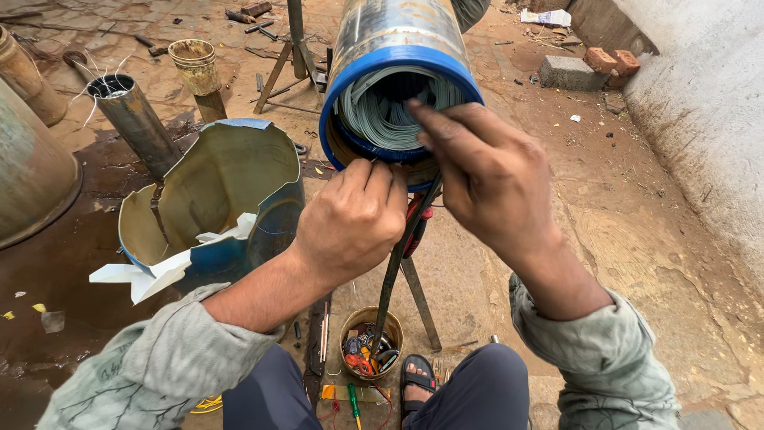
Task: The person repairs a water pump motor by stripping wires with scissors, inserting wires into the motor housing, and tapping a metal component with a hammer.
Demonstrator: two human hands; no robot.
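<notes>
Here, in the head view, a blue-rimmed metal cylinder (398, 48) lay on a stand just above both hands, its open end packed with grey wire windings (382, 107). The left hand (352, 219) was fisted shut around a dark rod (395, 271), knuckles touching the cylinder's lower rim. The right hand (485, 171) pressed its fingertips against the windings at the mouth, fingers drawn together (whether they pinched a wire, I could not tell). The rod's upper end was hidden behind the hands. A red-handled tool (415, 231) peeked out between the wrists, mostly covered. Below, between the knees, stood a small tin (371, 342) of odds and ends. A cut blue drum (227, 191) sat to the left.
</notes>
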